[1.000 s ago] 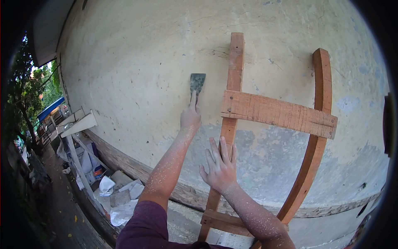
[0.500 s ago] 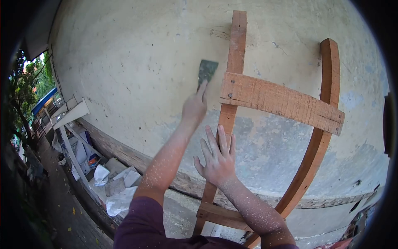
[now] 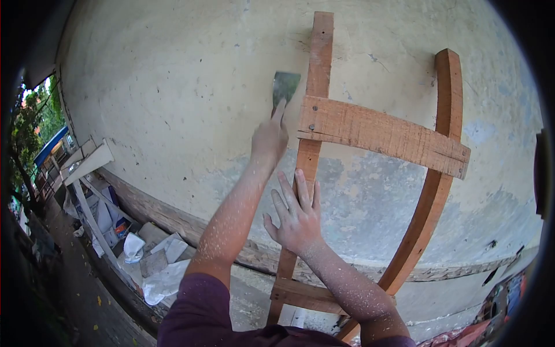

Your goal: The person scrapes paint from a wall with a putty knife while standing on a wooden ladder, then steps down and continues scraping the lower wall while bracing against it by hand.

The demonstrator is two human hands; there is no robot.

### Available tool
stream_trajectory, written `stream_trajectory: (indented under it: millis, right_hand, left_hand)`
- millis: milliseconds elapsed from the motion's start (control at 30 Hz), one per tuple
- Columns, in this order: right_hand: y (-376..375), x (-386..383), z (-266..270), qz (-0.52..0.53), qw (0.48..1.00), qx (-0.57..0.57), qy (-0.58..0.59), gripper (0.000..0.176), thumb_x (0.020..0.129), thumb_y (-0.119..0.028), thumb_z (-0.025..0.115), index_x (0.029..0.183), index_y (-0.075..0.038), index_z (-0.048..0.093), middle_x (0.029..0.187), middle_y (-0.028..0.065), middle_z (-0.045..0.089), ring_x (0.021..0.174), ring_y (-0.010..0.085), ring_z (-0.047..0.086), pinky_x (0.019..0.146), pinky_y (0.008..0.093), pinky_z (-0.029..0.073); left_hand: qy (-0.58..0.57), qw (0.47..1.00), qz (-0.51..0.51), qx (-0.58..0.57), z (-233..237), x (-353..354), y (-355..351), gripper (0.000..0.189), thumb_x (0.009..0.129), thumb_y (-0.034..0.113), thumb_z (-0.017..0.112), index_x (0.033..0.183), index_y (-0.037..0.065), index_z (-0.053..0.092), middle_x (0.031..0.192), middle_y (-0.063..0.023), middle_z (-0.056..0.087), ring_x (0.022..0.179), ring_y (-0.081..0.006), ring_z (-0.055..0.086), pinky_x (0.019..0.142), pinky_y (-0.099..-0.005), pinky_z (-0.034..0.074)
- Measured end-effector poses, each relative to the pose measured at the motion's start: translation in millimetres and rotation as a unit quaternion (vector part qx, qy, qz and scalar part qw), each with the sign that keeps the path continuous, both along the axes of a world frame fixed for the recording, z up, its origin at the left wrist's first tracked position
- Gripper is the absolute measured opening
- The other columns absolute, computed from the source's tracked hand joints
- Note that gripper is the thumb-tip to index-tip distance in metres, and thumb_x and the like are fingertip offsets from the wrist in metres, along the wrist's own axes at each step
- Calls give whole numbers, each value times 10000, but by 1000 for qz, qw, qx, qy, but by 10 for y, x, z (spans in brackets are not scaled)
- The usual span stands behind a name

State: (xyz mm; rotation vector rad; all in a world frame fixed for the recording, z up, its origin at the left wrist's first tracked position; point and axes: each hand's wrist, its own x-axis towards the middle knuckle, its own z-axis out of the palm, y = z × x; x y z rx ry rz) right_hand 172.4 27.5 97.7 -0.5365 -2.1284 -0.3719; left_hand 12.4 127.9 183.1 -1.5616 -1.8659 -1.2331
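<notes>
My left hand (image 3: pixel 269 139) is wrapped round the handle of a scraper (image 3: pixel 285 87), with a finger stretched up along it toward the blade. The wide, dark blade points up at the wall, just left of a wooden ladder's upright. My right hand (image 3: pixel 298 222) rests with its fingers spread over the left rail of the ladder (image 3: pixel 384 131), below the upper rung. Pale flecks cover both forearms. The wall (image 3: pixel 173 110) is cream above, with worn grey-blue patches lower down.
On the left, a white slanted frame (image 3: pixel 92 165) stands by the wall. White sacks (image 3: pixel 163 283) and broken slabs lie inside it. A paved path (image 3: pixel 87 277) with scattered leaves runs alongside, and trees (image 3: pixel 43 118) rise beyond. Reddish cloth-like items (image 3: pixel 468 335) lie at lower right.
The scraper has moved slightly up the wall and its blade has turned more upright. The ladder and wall have shifted a little left in view. My right hand stays on the rail.
</notes>
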Motion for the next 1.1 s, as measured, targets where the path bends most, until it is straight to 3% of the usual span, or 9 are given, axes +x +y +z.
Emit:
stream_trajectory:
  millis: [100,300,500,667,700,800,900,967,1100]
  right_hand:
    - [-4,-9,8,-2,1000,7,3,404,754,-291,662,1064,-34,639,1450,113,368,1399,379,188,1076,630,157]
    - [-7,-25,46,3,1000,-2,2,398,762,-277,638,1053,-7,624,1452,120,360,1407,343,186,1058,649,184]
    - [-53,-5,15,-16,1000,3,-11,397,761,-297,657,1054,-29,641,1436,110,391,1395,387,194,1081,625,149]
    - [-30,-26,45,-23,1000,-2,-18,391,762,-295,658,1053,-35,644,1431,110,403,1396,392,192,1089,617,132]
    - [-26,-28,40,-20,1000,2,-15,389,760,-291,660,1052,-34,645,1429,110,405,1395,394,195,1090,615,130]
    - [15,-35,39,-16,1000,4,-9,384,755,-281,663,1047,-32,648,1429,109,408,1393,396,200,1092,612,128]
    - [-36,-31,41,-8,1000,-13,-10,381,765,-270,646,1055,-23,639,1441,107,388,1397,376,203,1079,625,154]
    - [-45,-28,36,-3,1000,-14,-5,382,777,-265,628,1068,-17,629,1453,106,369,1402,355,204,1064,640,180]
    - [-24,-43,47,-1,1000,-13,5,374,770,-258,631,1057,-18,632,1437,102,395,1400,361,204,1076,629,160]
  left_hand:
    - [-36,996,12,-83,95,125,-102,445,960,261,357,1404,244,376,962,-233,646,899,-421,622,779,-523,498]
    - [-15,999,13,28,1326,137,67,452,939,212,389,1391,202,386,941,-240,646,877,-427,620,773,-515,495]
    - [-56,998,18,-24,301,150,-138,412,938,237,406,1345,205,465,970,-254,632,925,-422,611,813,-494,486]
    - [-127,985,45,105,1394,-525,82,444,896,257,437,1334,199,477,1068,-222,624,974,-407,603,855,-466,476]
    - [-68,981,31,177,1708,-805,209,447,886,261,449,1325,184,485,1041,-215,639,910,-388,635,795,-448,506]
    - [-85,991,42,90,2393,-1096,18,443,892,248,438,1325,164,483,1011,-205,657,748,-348,670,643,-393,533]
    - [-64,987,50,140,1773,-1179,106,446,898,241,436,1335,161,475,1026,-206,651,813,-365,659,699,-411,523]
    - [-80,990,31,108,921,-1106,-14,432,917,267,416,1341,188,454,963,-260,628,891,-445,606,766,-505,479]
    - [-111,993,32,7,-867,-1027,-255,467,935,255,424,1400,271,376,855,-274,622,821,-441,613,734,-518,478]
